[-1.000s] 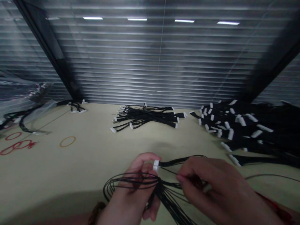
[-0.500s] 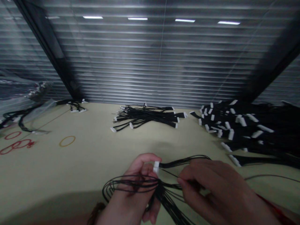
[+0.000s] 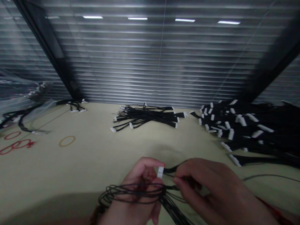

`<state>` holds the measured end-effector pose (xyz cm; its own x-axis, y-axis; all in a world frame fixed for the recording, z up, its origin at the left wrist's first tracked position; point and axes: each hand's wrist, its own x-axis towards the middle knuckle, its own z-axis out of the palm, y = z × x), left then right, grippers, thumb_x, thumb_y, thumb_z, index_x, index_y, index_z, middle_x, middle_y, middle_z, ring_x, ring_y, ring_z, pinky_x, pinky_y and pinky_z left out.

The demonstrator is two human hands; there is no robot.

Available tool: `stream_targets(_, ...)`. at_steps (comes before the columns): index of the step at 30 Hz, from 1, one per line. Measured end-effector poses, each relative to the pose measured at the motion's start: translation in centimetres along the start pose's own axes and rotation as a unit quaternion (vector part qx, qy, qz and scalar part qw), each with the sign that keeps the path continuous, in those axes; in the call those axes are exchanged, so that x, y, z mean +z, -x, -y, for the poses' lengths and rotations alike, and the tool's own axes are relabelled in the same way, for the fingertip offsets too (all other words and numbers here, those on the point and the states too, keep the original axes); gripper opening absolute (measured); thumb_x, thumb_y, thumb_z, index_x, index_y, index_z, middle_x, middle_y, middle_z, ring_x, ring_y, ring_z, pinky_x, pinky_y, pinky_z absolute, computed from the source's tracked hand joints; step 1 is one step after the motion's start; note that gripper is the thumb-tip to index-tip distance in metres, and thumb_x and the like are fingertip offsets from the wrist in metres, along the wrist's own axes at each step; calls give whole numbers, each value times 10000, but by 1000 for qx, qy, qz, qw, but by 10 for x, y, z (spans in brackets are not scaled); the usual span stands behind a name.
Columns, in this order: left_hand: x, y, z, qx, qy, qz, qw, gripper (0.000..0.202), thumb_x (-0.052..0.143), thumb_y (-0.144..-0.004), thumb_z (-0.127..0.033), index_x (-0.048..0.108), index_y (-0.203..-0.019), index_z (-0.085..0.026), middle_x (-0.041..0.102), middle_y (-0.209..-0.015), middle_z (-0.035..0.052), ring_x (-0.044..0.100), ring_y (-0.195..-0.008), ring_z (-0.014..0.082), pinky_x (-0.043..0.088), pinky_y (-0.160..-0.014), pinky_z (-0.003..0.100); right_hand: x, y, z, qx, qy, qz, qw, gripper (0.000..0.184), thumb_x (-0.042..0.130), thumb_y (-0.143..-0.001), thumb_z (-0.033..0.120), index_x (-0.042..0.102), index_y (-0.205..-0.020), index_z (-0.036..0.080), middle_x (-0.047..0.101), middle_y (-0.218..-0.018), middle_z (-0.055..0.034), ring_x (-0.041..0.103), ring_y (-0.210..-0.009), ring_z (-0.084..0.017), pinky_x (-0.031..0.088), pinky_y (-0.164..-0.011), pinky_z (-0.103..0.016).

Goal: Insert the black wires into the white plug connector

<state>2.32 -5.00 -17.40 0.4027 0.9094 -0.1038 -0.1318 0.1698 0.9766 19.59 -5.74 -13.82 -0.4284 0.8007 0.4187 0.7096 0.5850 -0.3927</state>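
Between the thumb and index finger of my left hand (image 3: 138, 187) is a small white connector (image 3: 160, 172). Black wires (image 3: 170, 170) run out of its right side toward my right hand (image 3: 206, 184). My right hand is closed, its thumb and index finger pinching a thin black wire close to the connector. Loops of a black wire bundle (image 3: 131, 193) lie over my left palm and thumb, and the rest of the bundle hangs down below between the hands. How far the pinched wire reaches into the connector I cannot make out.
Black cables with white connectors (image 3: 150, 115) lie at the table's back. A larger cable pile (image 3: 262, 128) fills the right. At left are a yellow rubber band (image 3: 67, 141), red bands (image 3: 18, 144), a plastic bag (image 3: 18, 90) and more cables. Window blinds (image 3: 150, 62) stand behind.
My left hand and the connector have shifted slightly right and down. My right hand has moved a little left, so its fingertips are nearer the connector.
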Motion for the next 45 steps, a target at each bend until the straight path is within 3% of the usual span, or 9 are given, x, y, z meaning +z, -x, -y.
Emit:
stream_targets(5,4,0,-6,-11,20,0,1000,289,579,-781,-453,494,-870,-192,447,-604,-58,319,-367,30,250,-333,156,9,3,-2,-10,4,-12,1000,131,455,-854,131,514,-764,207,543,-658,38,501,-590,-125,327,-530,-251)
stream_targets(11,1,-1,-5,2,-9,-39,999,164,482,-869,-357,494,-922,-202,424,-583,-70,337,-386,46,266,-364,168,-6,0,0,-62,79,-60,993,113,443,-856,147,541,-822,191,558,-730,9,517,-655,-136,363,-594,-271)
stream_targets(16,2,-1,-3,7,-46,-51,998,162,405,-911,-331,501,-937,-204,378,-522,-79,327,-407,71,271,-382,181,0,11,4,-67,18,29,997,197,403,-746,47,504,-684,205,493,-587,59,441,-482,-81,286,-448,-239)
stream_targets(20,0,2,0,16,-51,-38,998,173,399,-916,-340,493,-960,-202,393,-533,-73,339,-422,77,288,-398,190,7,8,4,-60,35,-12,998,174,406,-782,77,517,-724,198,527,-650,36,486,-558,-108,331,-501,-253)
stream_targets(25,-3,4,4,10,-30,-13,999,184,374,-931,-359,466,-971,-206,380,-496,-84,310,-401,73,264,-384,183,0,0,3,-102,113,-23,988,207,404,-868,117,538,-727,186,523,-682,-3,480,-608,-156,378,-530,-284)
stream_targets(31,0,5,2,-8,-30,-22,999,236,361,-928,-394,469,-995,-195,384,-483,-80,316,-405,79,281,-392,188,7,4,5,-134,136,-49,980,246,384,-824,67,556,-687,177,531,-640,-4,482,-587,-160,379,-515,-298)
stream_targets(36,1,1,0,1,-30,-24,999,214,402,-909,-385,488,-963,-197,379,-526,-73,331,-416,79,262,-380,197,12,10,8,-87,28,18,996,251,375,-790,79,554,-652,191,503,-595,25,442,-496,-103,287,-403,-242)
stream_targets(42,1,2,-1,11,-9,-17,1000,137,442,-894,-313,472,-958,-196,395,-508,-82,332,-405,73,281,-383,185,17,10,9,-42,1,24,999,194,442,-782,85,602,-766,193,583,-715,20,543,-640,-125,412,-579,-248)
stream_targets(45,1,2,-1,16,-9,-10,1000,135,451,-889,-310,474,-950,-192,399,-520,-80,339,-412,70,293,-391,182,18,6,8,-26,-10,48,998,189,467,-739,66,597,-741,203,589,-707,37,554,-639,-117,412,-572,-233)
